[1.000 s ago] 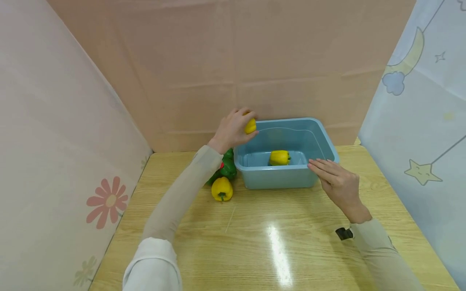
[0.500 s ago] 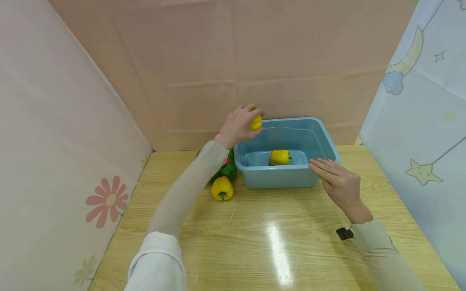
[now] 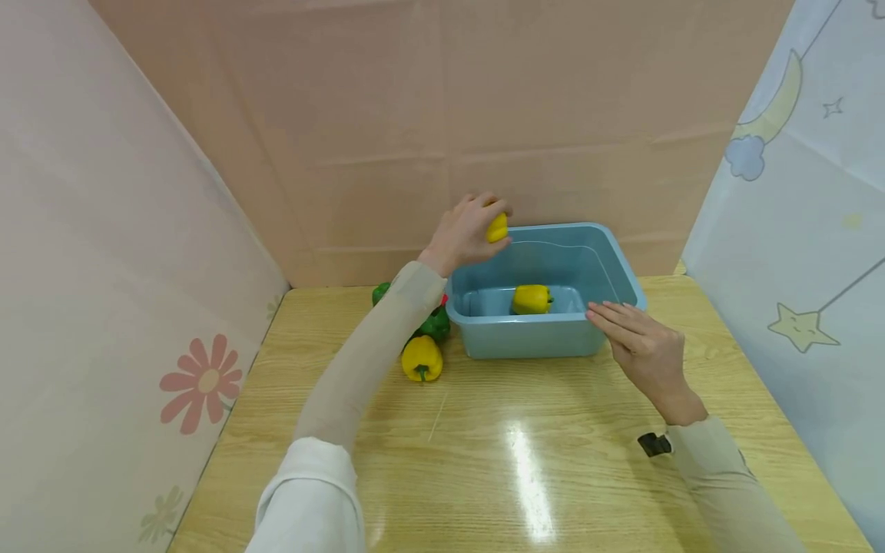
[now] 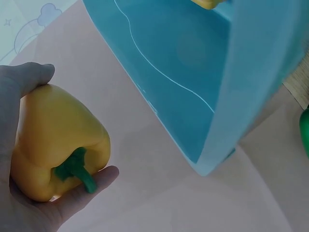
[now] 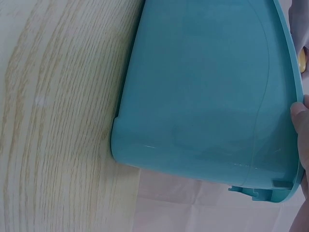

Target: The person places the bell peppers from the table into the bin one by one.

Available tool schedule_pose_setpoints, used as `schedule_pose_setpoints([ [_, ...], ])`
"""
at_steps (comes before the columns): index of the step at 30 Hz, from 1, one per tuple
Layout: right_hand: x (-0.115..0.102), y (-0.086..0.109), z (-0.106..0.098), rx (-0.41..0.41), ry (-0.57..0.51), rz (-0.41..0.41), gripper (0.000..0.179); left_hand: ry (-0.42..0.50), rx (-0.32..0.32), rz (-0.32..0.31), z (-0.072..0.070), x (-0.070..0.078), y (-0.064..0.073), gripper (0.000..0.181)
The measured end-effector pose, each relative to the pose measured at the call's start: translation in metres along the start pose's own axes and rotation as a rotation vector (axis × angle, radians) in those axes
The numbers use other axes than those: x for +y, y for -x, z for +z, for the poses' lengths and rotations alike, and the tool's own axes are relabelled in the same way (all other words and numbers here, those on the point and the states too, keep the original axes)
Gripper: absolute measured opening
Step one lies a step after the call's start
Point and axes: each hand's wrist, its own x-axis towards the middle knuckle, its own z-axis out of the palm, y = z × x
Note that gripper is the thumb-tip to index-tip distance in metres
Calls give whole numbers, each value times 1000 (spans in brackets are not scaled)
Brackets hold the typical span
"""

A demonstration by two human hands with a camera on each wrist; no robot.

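Observation:
My left hand point(image 3: 470, 230) grips a yellow bell pepper point(image 3: 497, 227) above the back left corner of a blue plastic bin point(image 3: 528, 339). In the left wrist view this pepper point(image 4: 63, 133) sits between thumb and fingers, its green stem showing. A second yellow bell pepper point(image 3: 531, 299) lies on its side inside the bin. My right hand point(image 3: 643, 346) holds the bin's front right rim; in the right wrist view the thumb point(image 5: 300, 118) is against the outside, with a fingertip over the rim.
Left of the bin, another yellow bell pepper point(image 3: 422, 359) lies on the wooden table point(image 3: 442, 476). Behind it are green peppers point(image 3: 435, 326) and a bit of red, partly hidden by the left sleeve point(image 3: 366, 361). A tan backdrop point(image 3: 387, 192) rises behind the bin.
My left hand has moved right and slightly up with the yellow bell pepper, over the bin's back left corner. The right hand has stayed on the rim.

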Motion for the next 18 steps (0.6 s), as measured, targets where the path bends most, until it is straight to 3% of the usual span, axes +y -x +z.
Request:
schedule_pose_setpoints([
  [18,-1,-1,0,-14,3,11,48,-48,-54,-12,10,8,-16,41],
])
